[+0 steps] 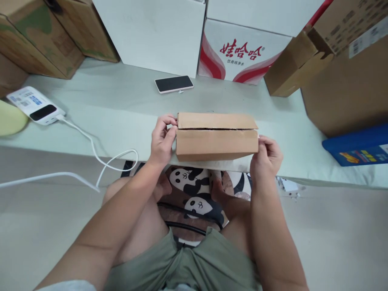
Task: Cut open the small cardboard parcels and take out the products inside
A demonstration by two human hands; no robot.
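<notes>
A small brown cardboard box (217, 141) rests at the front edge of the pale table, in the middle of the head view. Its top flap is nearly down, with a narrow dark gap along the seam. At the box's left end, the fingers of my left hand (163, 139) are pinched at the upper corner. My right hand (267, 155) has its fingers curled at the right end, near the seam. Both hands touch the box at its ends; some fingertips are hidden behind its edges.
A phone (174, 84) lies behind the box. On the left, a white power bank (36, 106) trails a white cable (91, 141) over the table edge. White cartons (242, 52) stand at the back, brown boxes (39, 36) at both sides. A blue package (357, 147) sits right.
</notes>
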